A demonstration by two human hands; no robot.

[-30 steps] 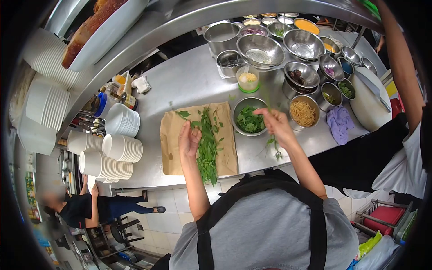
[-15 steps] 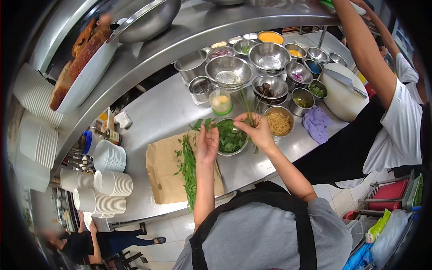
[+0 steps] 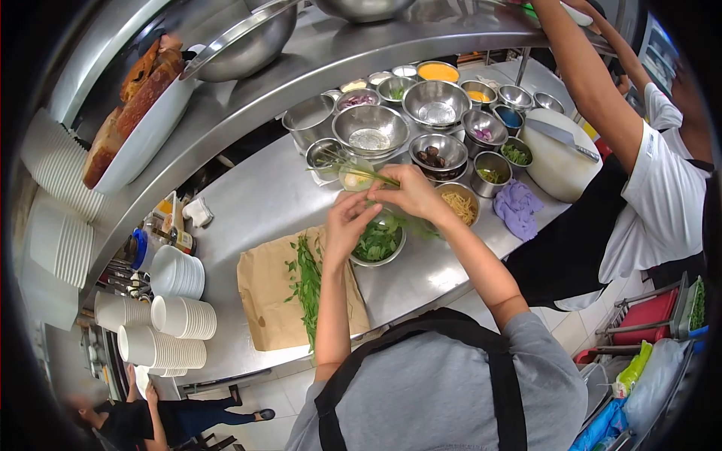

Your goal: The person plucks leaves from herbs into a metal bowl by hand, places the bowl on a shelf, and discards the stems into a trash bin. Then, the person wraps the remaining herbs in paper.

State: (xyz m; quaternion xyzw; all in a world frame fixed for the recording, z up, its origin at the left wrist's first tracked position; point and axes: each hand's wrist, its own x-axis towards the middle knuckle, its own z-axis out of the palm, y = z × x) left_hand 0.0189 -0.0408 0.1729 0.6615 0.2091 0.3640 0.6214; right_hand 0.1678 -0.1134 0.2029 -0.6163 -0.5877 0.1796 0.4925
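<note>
My right hand (image 3: 412,192) is closed around a bunch of thin green herb stems (image 3: 385,177), whose ends point left over the bowls. Some blurred leaves hang below this hand. My left hand (image 3: 347,224) is pinched, its fingertips meeting those of the right; what lies between them is hidden. Under both hands stands a metal bowl (image 3: 380,261) filled with picked green leaves (image 3: 378,242). To the left of my left forearm, long leafy herb sprigs (image 3: 307,282) lie on brown paper (image 3: 263,301).
Several metal bowls of ingredients (image 3: 368,129) stand behind my hands. A bowl of yellowish strips (image 3: 459,203) and a purple cloth (image 3: 517,209) are at right. A knife (image 3: 560,135) lies on a round white board (image 3: 553,169) near a co-worker's arm (image 3: 594,83). Stacked white bowls (image 3: 180,317) stand left.
My hands have come together above the leaf bowl. The stems in my right hand have swung from upright to pointing left. My left hand has turned and closed from a more open pose.
</note>
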